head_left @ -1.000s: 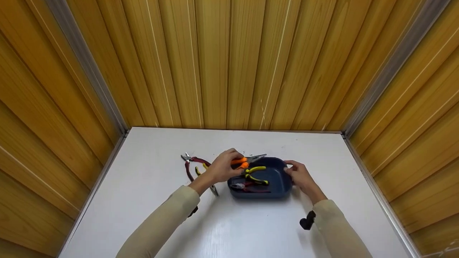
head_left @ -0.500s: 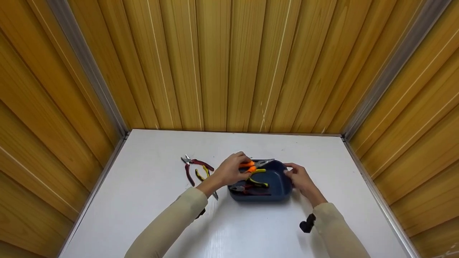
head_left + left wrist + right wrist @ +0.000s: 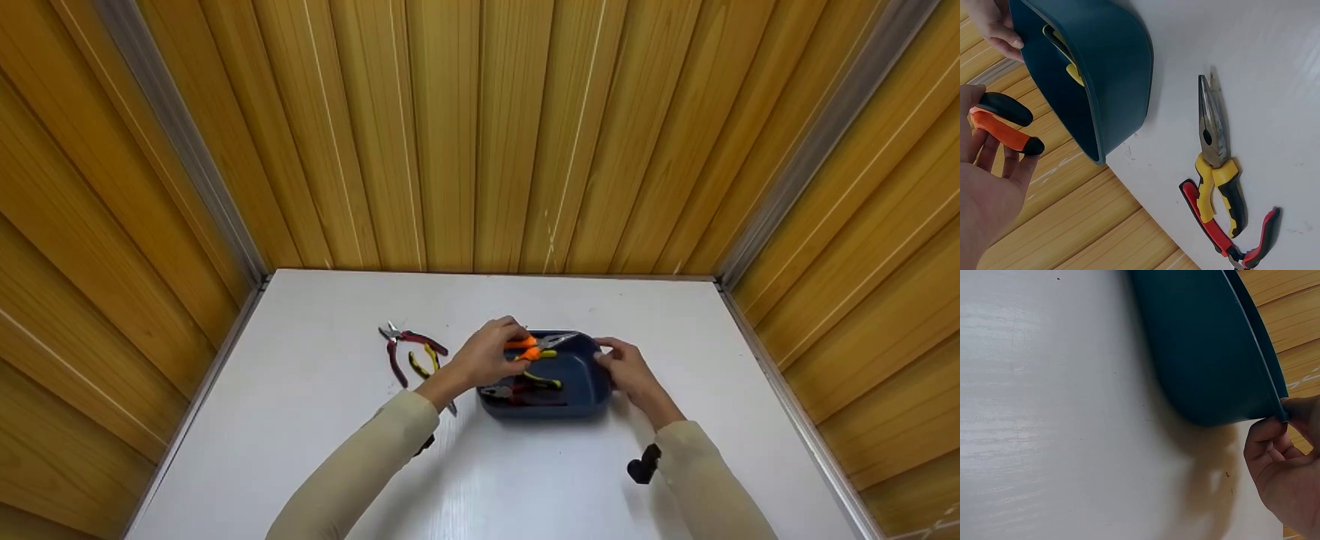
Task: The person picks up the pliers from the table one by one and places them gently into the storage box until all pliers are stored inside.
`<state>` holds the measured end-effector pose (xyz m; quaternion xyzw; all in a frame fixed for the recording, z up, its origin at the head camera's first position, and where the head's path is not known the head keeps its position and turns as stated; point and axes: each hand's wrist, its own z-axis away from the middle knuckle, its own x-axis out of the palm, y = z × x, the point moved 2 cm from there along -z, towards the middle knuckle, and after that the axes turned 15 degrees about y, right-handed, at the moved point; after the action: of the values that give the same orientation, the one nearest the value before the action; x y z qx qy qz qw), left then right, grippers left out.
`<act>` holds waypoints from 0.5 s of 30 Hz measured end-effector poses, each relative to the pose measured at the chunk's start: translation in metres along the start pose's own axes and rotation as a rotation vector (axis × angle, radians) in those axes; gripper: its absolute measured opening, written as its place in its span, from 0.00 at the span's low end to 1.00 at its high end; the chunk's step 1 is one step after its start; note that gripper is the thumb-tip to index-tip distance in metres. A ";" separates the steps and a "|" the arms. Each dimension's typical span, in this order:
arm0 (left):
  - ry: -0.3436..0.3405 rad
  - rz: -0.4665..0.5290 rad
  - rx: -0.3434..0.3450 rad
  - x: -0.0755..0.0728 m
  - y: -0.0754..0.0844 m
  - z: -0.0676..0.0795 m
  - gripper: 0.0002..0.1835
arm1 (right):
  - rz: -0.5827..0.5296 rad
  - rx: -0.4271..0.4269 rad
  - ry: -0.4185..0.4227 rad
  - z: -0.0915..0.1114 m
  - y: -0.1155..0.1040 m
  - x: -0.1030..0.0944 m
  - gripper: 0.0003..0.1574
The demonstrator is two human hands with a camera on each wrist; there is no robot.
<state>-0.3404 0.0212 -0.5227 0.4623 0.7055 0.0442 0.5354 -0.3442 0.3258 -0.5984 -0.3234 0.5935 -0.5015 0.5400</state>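
Note:
In my left hand [image 3: 491, 354] I grip orange-and-black handled pliers [image 3: 1002, 126], their long metal nose pointing right over the blue plastic bin [image 3: 577, 375]. The bin's right rim is pinched by my right hand [image 3: 1292, 455], thumb on one side and curled fingers on the other. Inside the bin lie yellow-and-black handled pliers [image 3: 546, 381], partly covered by the orange pair. Red-handled pliers [image 3: 499, 391] also lie in there, near the front wall.
Left of the bin, red-and-black pliers [image 3: 397, 341] lie spread on the white table [image 3: 315, 420]. Yellow-and-black long-nose pliers [image 3: 1216, 157] lie against them, partly behind my left forearm in the head view. Wooden panel walls [image 3: 480, 135] enclose the table.
My left hand has carried the orange pliers rightward and slightly down, further over the bin. The right hand keeps its hold on the rim.

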 end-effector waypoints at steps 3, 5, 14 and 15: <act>-0.010 0.000 -0.008 0.003 -0.001 0.001 0.21 | -0.006 0.005 -0.001 0.000 0.001 0.000 0.23; -0.016 0.000 -0.013 0.005 -0.002 0.002 0.21 | -0.004 0.001 -0.004 0.001 0.000 0.000 0.23; -0.044 -0.062 0.014 0.015 -0.007 0.009 0.20 | -0.028 -0.006 -0.004 0.002 0.000 0.000 0.25; -0.045 -0.070 0.012 0.016 -0.007 0.011 0.21 | -0.027 -0.006 -0.002 0.002 0.000 0.000 0.25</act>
<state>-0.3365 0.0234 -0.5427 0.4413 0.7092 0.0107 0.5497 -0.3427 0.3253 -0.5980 -0.3338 0.5900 -0.5066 0.5328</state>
